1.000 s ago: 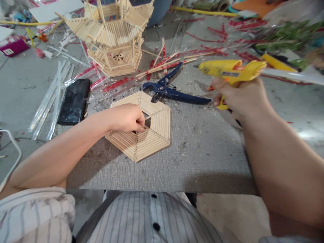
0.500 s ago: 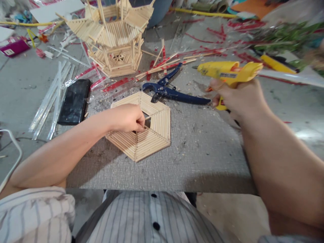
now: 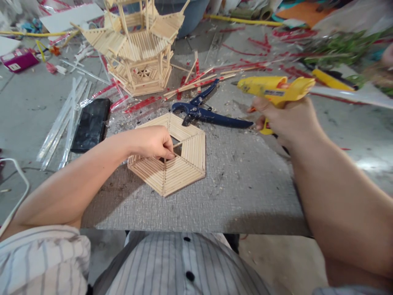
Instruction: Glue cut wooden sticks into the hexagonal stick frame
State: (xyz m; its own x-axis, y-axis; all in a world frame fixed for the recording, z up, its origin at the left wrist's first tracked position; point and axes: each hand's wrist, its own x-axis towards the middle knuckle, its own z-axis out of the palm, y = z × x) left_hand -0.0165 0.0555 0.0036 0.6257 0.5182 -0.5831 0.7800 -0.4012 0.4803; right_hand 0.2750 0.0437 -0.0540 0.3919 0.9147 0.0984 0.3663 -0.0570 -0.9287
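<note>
A hexagonal panel of thin wooden sticks lies flat on the grey board, with a gap at its centre crossed by spokes. Over its left part reaches my left hand, fingers pinched together at the lower edge of that gap. Whatever sits between the fingertips is too small or hidden to name. My right hand grips a yellow hot glue gun, held up to the right of the panel with its nozzle pointing left. Blue-handled cutters lie just beyond the panel, near the glue gun.
Behind stands a stick-built pavilion model. A black phone and clear glue sticks lie at the left. Loose sticks and red plastic strips are scattered behind the cutters. The grey board ends at a front edge close to my body.
Both hands keep nearly the same pose. The left fingers stay pinched at the panel's centre, and the glue gun stays raised. The whole view has shifted very slightly.
</note>
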